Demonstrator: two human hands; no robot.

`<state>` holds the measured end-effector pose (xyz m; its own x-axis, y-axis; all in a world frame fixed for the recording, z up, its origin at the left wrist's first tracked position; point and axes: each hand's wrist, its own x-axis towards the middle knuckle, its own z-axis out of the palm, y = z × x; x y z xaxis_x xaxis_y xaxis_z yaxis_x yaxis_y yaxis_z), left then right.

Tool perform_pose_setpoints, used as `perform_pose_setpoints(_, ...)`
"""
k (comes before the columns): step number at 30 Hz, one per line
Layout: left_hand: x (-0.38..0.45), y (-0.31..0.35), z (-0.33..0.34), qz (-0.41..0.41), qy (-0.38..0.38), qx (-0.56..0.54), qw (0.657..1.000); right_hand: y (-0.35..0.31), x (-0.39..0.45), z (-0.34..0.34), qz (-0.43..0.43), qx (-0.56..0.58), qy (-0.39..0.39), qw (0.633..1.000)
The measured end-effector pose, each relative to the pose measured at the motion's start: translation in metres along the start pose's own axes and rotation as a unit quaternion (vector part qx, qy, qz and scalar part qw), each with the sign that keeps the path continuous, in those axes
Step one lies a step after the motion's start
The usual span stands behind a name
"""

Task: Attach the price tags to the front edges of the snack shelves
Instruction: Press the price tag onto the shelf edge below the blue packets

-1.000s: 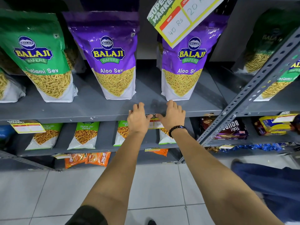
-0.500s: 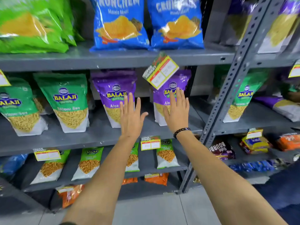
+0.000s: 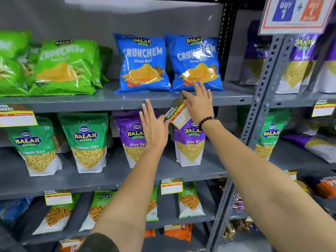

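Yellow-bordered card, light and easily bent, is how the price tag (image 3: 177, 115) is judged; it hangs tilted at the front edge of the grey shelf (image 3: 91, 104) and is best taken by its free lower corners. The right hand (image 3: 198, 104) is laid against its upper end, fingers spread, nothing clenched; the left hand (image 3: 154, 124) is held open just beside it. "SUPER MARKET" is read on the tag, "BALAJI CRUNCHEM Masala Masti" on the blue bags (image 3: 143, 62) above
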<state>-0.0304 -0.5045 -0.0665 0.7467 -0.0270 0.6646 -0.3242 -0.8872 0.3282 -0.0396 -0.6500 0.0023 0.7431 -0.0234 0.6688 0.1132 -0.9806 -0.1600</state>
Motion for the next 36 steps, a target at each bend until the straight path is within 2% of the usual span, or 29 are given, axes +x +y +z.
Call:
perform_pose_setpoints(6,0.005,0.004,-0.005,0.013,0.034,-0.037,0.999,-0.001,0.009,-0.006,0.003,0.065,0.028,0.997)
perform_pose_setpoints(13,0.014,-0.002,-0.023,0.109,0.079,-0.06,0.989,0.014,-0.002,-0.006,-0.001,0.136,0.006,0.991)
perform_pose_setpoints(16,0.023,-0.009,-0.027,0.145,0.041,-0.041,0.988,0.018,-0.008,-0.002,0.018,0.154,-0.008,0.988)
perform_pose_setpoints(19,0.031,-0.014,-0.028,0.132,-0.006,-0.017,0.991,0.019,-0.008,0.003,0.025,0.145,-0.008,0.989)
perform_pose_setpoints(28,0.049,-0.009,-0.031,0.104,0.044,-0.01,0.994,0.014,-0.001,0.006,0.059,0.112,0.037,0.991)
perform_pose_setpoints(36,0.059,-0.002,-0.032,0.072,0.04,0.003,0.997,0.008,0.005,0.006,0.084,0.066,0.041,0.993)
